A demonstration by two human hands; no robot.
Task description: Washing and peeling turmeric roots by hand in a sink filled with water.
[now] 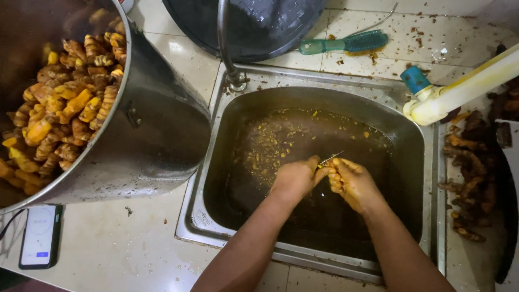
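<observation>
Left hand [294, 178]: closed around a small yellow-stained root piece, mostly hidden. Right hand [351, 181]: clamped on a thin metal blade [330, 158], its long axis slanting up-right, tip away from both hands. Both meet, touching, over the stainless steel sink [416, 162] of brown water. Peeled orange roots [65, 108] fill a large steel pot [157, 135] at left.

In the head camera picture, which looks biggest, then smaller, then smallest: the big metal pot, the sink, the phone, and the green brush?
1. Big metal pot and sink: look about alike; the pot runs off the frame and stands nearer the camera, so unsure.
2. Green brush and phone: close in size, too close to rank.
</observation>
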